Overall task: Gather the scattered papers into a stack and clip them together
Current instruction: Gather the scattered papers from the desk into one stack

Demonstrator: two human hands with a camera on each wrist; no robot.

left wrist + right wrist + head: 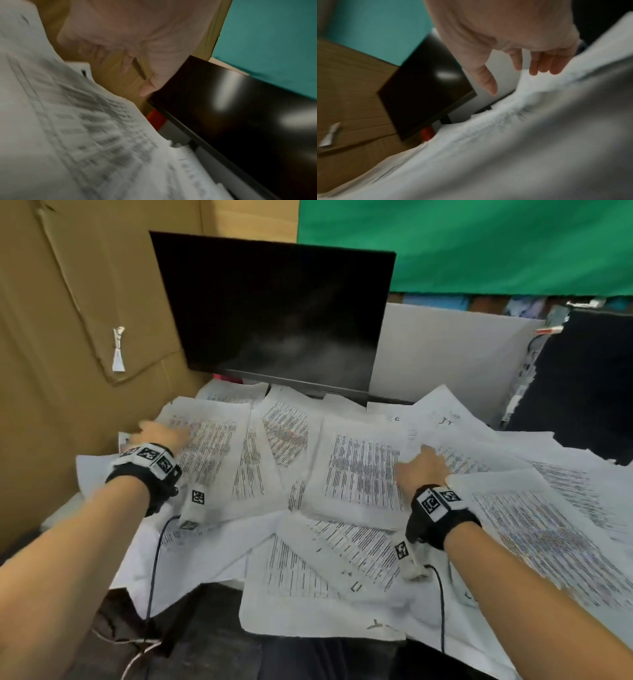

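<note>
Head view: papers (363, 470) lie scattered and overlapping across the whole worktop, no stack formed, several sheets hanging over the near edge. Left hand (161, 434) sits at the far-left corner on a printed sheet (209, 446), fingers relaxed and spread, grip loose, holding nothing. Left wrist view is blurred but shows the fingers (145, 89) extended above the paper, not curled round it. Right hand (423, 469) is mid-worktop toward the right edge, over a sheet with a raised edge. Right wrist view shows its fingertips (534, 70) pointing down at that lifted paper edge (524, 75), grip slack, nothing pinched. Dark monitor (274, 313) stands along the far edge, cardboard (68, 320) at the left edge.
</note>
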